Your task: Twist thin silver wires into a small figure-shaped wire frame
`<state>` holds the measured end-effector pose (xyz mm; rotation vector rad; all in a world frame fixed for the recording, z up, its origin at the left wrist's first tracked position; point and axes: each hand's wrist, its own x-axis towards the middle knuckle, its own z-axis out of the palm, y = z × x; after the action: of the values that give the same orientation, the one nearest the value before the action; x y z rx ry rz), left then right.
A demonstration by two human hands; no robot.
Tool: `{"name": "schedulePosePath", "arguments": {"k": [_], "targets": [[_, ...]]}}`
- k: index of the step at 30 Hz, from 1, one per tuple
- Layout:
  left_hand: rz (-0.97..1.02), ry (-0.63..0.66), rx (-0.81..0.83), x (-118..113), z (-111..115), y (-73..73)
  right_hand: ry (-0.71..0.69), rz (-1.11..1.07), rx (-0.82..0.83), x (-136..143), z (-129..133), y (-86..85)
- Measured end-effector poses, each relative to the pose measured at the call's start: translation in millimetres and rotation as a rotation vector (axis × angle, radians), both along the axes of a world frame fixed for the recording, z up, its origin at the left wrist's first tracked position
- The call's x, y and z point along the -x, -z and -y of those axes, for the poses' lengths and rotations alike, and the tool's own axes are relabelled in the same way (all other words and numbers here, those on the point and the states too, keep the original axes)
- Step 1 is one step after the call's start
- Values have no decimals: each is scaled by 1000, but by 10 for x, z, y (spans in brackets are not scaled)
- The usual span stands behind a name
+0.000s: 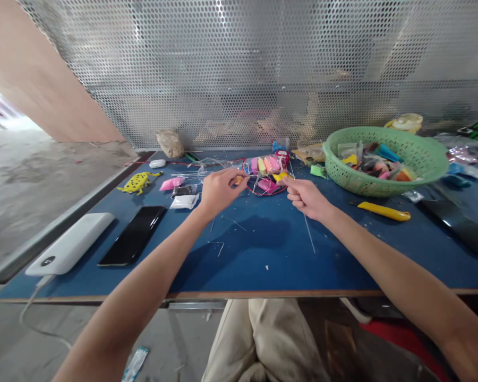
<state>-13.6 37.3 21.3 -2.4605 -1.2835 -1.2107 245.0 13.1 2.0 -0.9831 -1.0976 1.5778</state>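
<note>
Both our hands are raised over the far middle of the blue worktable (263, 249), forearms stretched out from the near edge.

Left hand (219, 191): fingers bunched narrow, thumb and forefinger pinched on a small orange-yellow piece (239, 180). What it is made of we cannot tell at this size.

Right hand (307, 197): loosely fisted, fingertips pinched near a small yellow piece (279, 177); a thin wire or strand (308, 233) runs down from under the fist across the table. Whether the strand is in the grip or just lying beneath it is not clear.

The two pinches face each other with a gap between, held just above the packets of coloured clay (266, 164) and a red looped cord (267, 190). The stock thus lies right under the fingers.

Other items:
- green mesh basket (422, 159) of mixed packets, right of the hands, within reach
- yellow utility knife (384, 211) just in front of the basket
- black phone (133, 235) and white power bank (69, 244), lying side by side at the left, well apart from the work
- yellow spotted figure (138, 182), far left
- pink packet (171, 183) and white packet (185, 201), just left of the left hand
- perforated metal screen (263, 69) behind the table
</note>
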Motion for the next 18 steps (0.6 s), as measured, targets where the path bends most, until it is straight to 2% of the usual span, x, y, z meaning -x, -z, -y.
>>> {"name": "schedulePosePath", "arguments": {"k": [4, 8, 12, 16, 18], "targets": [[48, -103, -108, -118, 66, 66, -13, 49, -75, 134, 108, 10], [20, -126, -166, -200, 95, 127, 18, 64, -100, 213, 156, 43], [26, -52, -191, -199, 126, 126, 116, 72, -154, 194, 149, 47], [212, 17, -195, -106, 124, 15, 303, 241, -385, 78, 103, 25], [286, 58, -132, -59, 93, -58, 372, 335, -499, 18, 76, 16]]}}
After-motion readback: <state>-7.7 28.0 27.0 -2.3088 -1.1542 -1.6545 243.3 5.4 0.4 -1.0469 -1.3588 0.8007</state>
